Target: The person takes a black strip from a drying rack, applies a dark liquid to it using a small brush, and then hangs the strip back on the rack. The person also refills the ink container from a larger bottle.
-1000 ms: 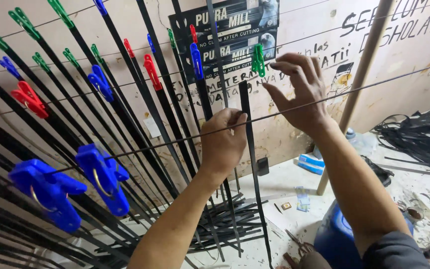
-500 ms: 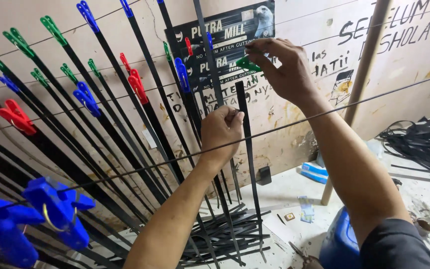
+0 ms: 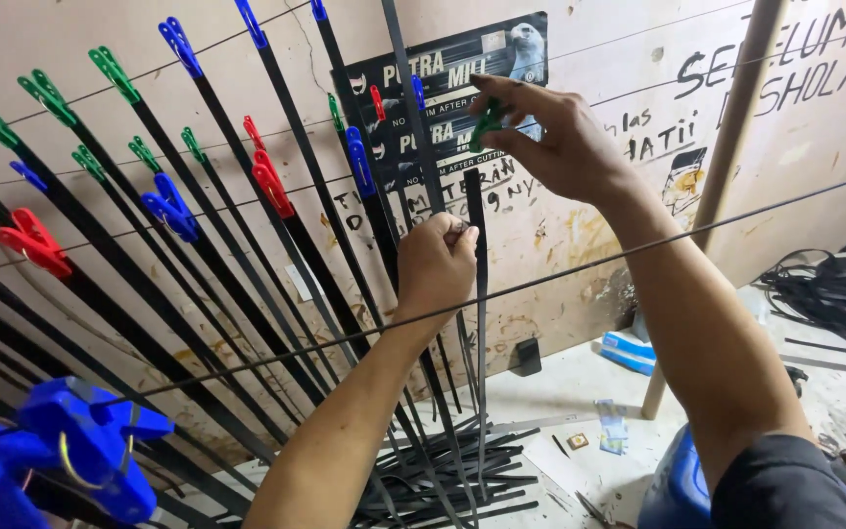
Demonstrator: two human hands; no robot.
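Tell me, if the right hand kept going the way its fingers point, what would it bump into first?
Probably the dark poster on the wall: the right hand, pinching a green clothespin, points up-left toward it. Depth is unclear from this view.

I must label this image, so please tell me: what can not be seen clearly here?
Head view only:
- Green clip: mostly hidden by the right hand; whether it already grips a wire cannot be told.
- Black strip: the left hand covers part of it near the top.
- Blue clips, bottom left: blurred, cut by the edge.
- Blue container: cut off below.
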